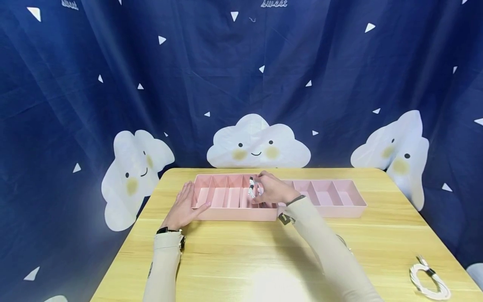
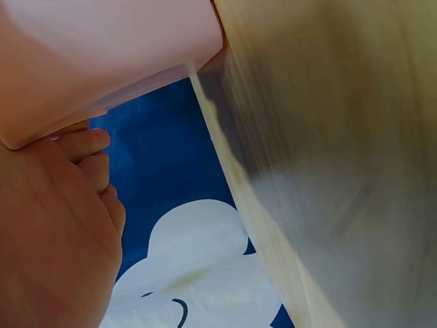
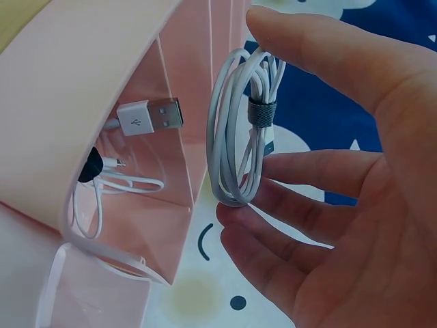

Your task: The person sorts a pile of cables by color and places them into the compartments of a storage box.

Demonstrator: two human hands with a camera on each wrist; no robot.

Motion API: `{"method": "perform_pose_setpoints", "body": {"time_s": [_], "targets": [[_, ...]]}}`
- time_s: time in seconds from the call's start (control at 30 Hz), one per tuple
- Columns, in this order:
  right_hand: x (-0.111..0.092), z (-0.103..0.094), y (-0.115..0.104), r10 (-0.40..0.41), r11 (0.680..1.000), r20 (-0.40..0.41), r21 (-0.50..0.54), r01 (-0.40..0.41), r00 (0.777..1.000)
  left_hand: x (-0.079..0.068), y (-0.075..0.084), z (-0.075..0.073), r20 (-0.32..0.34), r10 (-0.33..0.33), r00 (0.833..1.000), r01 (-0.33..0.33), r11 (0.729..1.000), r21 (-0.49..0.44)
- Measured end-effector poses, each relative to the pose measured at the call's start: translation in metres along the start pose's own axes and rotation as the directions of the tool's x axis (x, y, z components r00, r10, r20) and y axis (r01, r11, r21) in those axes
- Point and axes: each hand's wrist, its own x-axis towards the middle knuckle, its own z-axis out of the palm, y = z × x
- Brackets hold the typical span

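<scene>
My right hand [image 1: 277, 188] is over the right end of a pink divided box [image 1: 235, 214]. Between its thumb and fingers it pinches a coiled white cable [image 3: 235, 130], bound with a dark grey strap. Below that coil, in the right wrist view, another white cable [image 3: 130, 183] with a black tie lies in an end compartment, near a white USB plug [image 3: 136, 117]. My left hand [image 1: 183, 207] rests against the box's left end, fingers extended along the side and thumb over the front rim. The left wrist view shows only part of this hand.
A paler pink divided box [image 1: 328, 212] stands to the right, its left end partly behind my right hand. A coiled white cable [image 1: 430, 281] with a black tie lies at the table's right. Beside my right forearm a thin loop [image 1: 342, 240] shows, mostly hidden. A blue curtain [image 1: 241, 84] hangs behind.
</scene>
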Motion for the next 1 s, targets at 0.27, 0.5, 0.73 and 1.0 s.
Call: {"method": "perform_pose_setpoints", "body": {"time_s": [0.27, 0.5, 0.73, 1.0], "targets": [[0.0025, 0.0019, -0.0014, 0.015, 1.0, 0.014, 0.013, -0.015, 1.0, 0.0004, -0.0002, 0.0004, 0.003, -0.001, 1.0, 0.001, 1.0, -0.004], [0.0044, 0.005, -0.0015, 0.017, 0.999, 0.02, 0.03, -0.018, 1.0, 0.0003, 0.0002, 0.0, 0.004, 0.0, 1.0, 0.0, 1.0, -0.008], [0.0053, 0.0065, -0.0009, 0.027, 0.999, 0.023, 0.028, -0.027, 0.999, 0.0002, -0.0011, 0.0011, 0.005, -0.002, 1.0, 0.002, 1.0, -0.001], [0.0072, 0.0068, -0.0006, 0.017, 0.999, 0.037, 0.041, -0.018, 0.999, 0.0007, -0.0003, 0.0007, 0.009, -0.005, 1.0, 0.005, 1.0, -0.002]]}}
